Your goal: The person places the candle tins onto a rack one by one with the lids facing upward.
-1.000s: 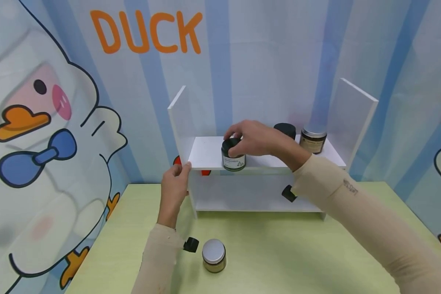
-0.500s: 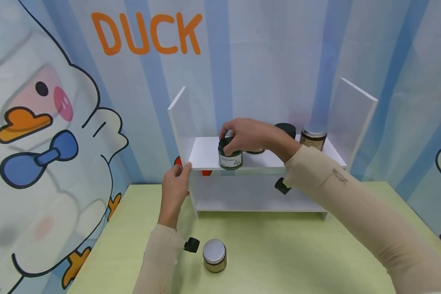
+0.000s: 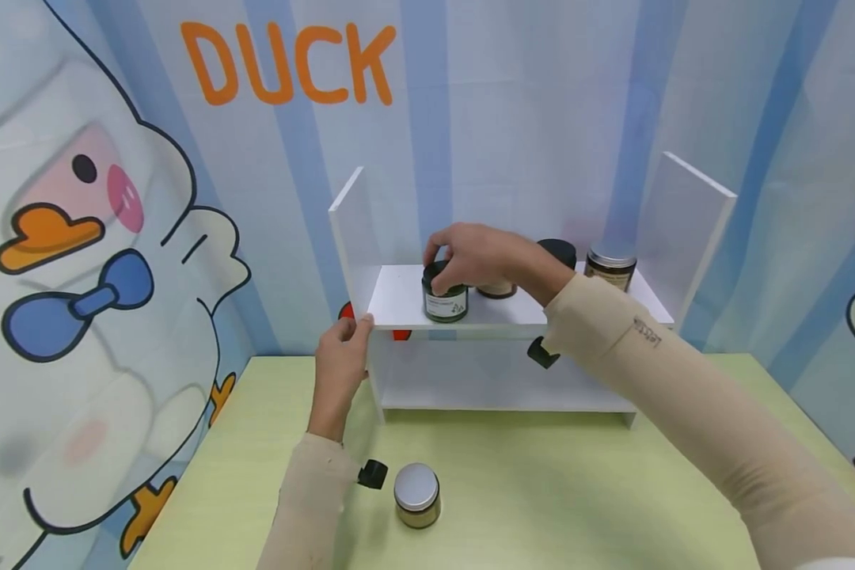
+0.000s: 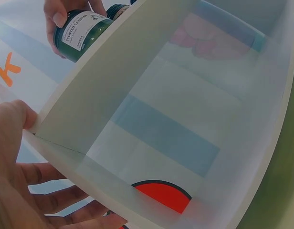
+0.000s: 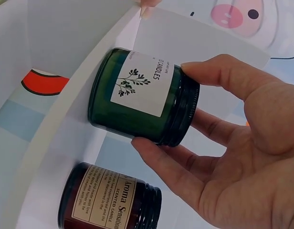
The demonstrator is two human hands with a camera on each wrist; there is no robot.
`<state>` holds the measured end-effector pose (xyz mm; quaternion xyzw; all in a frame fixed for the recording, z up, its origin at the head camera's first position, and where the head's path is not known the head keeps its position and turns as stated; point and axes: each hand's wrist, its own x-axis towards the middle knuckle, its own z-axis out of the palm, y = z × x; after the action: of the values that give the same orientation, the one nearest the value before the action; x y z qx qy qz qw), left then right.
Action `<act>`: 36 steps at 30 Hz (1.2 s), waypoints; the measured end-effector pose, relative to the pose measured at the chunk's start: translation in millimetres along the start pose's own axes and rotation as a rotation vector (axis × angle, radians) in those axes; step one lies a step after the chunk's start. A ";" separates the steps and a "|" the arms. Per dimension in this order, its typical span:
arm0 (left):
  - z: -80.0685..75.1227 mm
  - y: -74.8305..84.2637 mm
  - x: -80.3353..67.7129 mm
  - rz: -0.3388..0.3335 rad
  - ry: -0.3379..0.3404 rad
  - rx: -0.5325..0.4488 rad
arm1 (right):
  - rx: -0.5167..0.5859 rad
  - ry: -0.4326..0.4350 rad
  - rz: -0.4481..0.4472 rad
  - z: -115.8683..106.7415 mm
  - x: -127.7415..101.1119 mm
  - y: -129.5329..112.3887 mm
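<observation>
My right hand (image 3: 480, 253) grips a green glass scented candle jar (image 3: 446, 305) by its black lid. The jar is upright at the front left of the white shelf's upper board (image 3: 399, 297); in the right wrist view, its base is right at the board. With thumb and fingers on opposite sides, my left hand (image 4: 13, 157) holds the shelf's left side panel (image 4: 75, 109) near the upper board. An amber candle jar (image 5: 109, 200) with a cream label stands beside the green one, partly hidden by my right hand in the head view.
Farther right on the upper board are a black-lidded jar (image 3: 559, 252), mostly hidden by my forearm, and a silver-lidded jar (image 3: 610, 269). Another silver-lidded jar (image 3: 417, 497) stands on the pale green table (image 3: 541, 483) in front. A duck-print curtain (image 3: 527, 119) hangs behind.
My right hand has shifted left and slightly back with the green candle jar, bringing more of the amber jar into sight. My left hand stays on the shelf's side panel.
</observation>
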<state>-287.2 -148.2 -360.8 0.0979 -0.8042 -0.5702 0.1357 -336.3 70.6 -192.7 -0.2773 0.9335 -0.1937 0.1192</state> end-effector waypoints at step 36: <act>-0.5 -0.1 0.9 0.007 0.008 0.027 | -0.015 -0.054 0.010 -7.4 24.1 -2.5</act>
<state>-287.9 -149.0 -360.7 0.0991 -0.8117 -0.5584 0.1394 -357.3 57.3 -187.8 -0.2785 0.9328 -0.1784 0.1433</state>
